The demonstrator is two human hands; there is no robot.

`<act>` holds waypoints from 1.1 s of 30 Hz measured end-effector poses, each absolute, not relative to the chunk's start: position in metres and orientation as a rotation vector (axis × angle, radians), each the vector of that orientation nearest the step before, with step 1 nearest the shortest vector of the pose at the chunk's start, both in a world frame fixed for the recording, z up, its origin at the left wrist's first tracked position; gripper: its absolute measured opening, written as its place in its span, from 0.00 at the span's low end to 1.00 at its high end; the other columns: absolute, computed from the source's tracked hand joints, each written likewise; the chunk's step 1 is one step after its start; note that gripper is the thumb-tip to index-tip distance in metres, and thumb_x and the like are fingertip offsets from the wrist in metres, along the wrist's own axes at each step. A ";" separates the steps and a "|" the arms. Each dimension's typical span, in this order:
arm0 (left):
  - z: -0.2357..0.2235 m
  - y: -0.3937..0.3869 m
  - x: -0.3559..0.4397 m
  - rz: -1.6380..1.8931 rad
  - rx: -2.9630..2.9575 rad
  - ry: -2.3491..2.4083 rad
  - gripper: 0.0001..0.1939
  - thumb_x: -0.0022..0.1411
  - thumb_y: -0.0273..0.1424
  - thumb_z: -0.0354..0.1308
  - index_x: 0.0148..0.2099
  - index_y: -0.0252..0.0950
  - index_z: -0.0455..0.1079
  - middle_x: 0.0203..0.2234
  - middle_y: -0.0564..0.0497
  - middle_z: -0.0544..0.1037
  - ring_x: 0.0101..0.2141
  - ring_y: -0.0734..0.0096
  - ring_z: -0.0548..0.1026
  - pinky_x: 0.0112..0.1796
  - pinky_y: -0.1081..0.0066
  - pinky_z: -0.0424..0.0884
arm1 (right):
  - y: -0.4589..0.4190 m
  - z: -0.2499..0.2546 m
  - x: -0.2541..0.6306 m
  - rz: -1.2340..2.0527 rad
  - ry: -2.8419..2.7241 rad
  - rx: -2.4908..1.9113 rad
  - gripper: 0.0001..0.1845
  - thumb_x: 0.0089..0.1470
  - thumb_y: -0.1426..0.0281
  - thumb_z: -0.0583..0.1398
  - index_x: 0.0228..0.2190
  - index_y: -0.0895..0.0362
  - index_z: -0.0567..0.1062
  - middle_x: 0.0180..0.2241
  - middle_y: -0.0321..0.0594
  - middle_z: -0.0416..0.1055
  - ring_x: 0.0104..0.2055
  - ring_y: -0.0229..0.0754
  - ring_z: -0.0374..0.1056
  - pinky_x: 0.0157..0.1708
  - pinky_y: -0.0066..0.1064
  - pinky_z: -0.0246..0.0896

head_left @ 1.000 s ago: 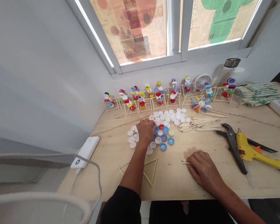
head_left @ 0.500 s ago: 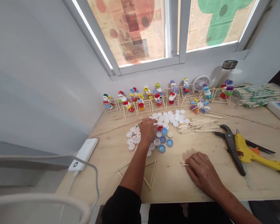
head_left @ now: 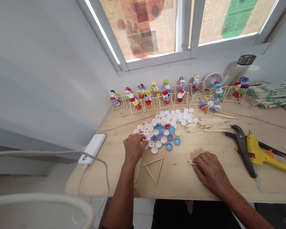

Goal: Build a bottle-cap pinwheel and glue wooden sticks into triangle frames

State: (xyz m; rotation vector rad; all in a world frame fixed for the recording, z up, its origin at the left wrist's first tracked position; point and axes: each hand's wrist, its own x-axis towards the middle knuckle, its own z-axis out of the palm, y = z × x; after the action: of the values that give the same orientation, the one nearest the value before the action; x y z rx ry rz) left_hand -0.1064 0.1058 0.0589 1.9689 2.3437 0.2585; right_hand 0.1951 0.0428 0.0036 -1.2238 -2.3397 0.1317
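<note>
My left hand [head_left: 133, 147] sits at the near left edge of a spread of bottle caps [head_left: 164, 128], fingers curled on a white cap. Just right of it lies a triangle of wooden sticks [head_left: 154, 168]. My right hand [head_left: 211, 173] rests palm down on the wooden table [head_left: 181, 184], fingers closed over thin sticks [head_left: 190, 163] that poke out to the left. A pile of loose sticks [head_left: 208, 124] lies beyond it.
A row of cap-and-stick windmill models [head_left: 171, 93] lines the back wall. Pliers [head_left: 241, 148] and a yellow glue gun [head_left: 264, 154] lie at right. A white power bank [head_left: 92, 148] with cable sits at left. Small fan [head_left: 212, 79], flask [head_left: 243, 65], packed chopsticks [head_left: 271, 93] stand behind.
My left hand has pulled back from the middle of the caps to their near left edge. The right hand has stayed put on the sticks. The view shifted slightly.
</note>
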 end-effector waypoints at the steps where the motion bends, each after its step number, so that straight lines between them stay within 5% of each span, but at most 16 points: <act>1: 0.056 0.107 -0.104 0.254 1.983 2.343 0.05 0.56 0.33 0.58 0.36 0.43 0.74 0.33 0.50 0.78 0.42 0.58 0.71 0.45 0.59 0.60 | 0.043 0.004 0.195 0.129 -2.339 -1.225 0.07 0.58 0.72 0.53 0.33 0.56 0.71 0.30 0.41 0.67 0.36 0.43 0.60 0.37 0.36 0.51; 7: 0.048 0.112 -0.096 0.266 2.068 2.347 0.06 0.57 0.30 0.56 0.31 0.40 0.74 0.33 0.47 0.78 0.44 0.55 0.69 0.44 0.58 0.58 | 0.042 0.004 0.194 0.115 -2.334 -1.236 0.07 0.58 0.72 0.53 0.33 0.56 0.72 0.29 0.41 0.67 0.35 0.43 0.61 0.37 0.36 0.51; 33: 0.054 0.139 -0.022 0.503 2.246 2.109 0.08 0.60 0.32 0.56 0.40 0.42 0.74 0.37 0.49 0.78 0.43 0.61 0.69 0.45 0.60 0.56 | 0.043 0.001 0.196 0.119 -2.316 -1.199 0.07 0.58 0.72 0.53 0.33 0.56 0.72 0.29 0.41 0.67 0.35 0.43 0.60 0.37 0.36 0.51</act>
State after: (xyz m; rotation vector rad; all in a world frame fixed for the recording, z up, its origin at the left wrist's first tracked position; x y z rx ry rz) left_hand -0.0220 0.1392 0.0545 2.2461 2.1090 0.5031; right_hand 0.1961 0.0433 0.0014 -1.1989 -2.3155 0.1194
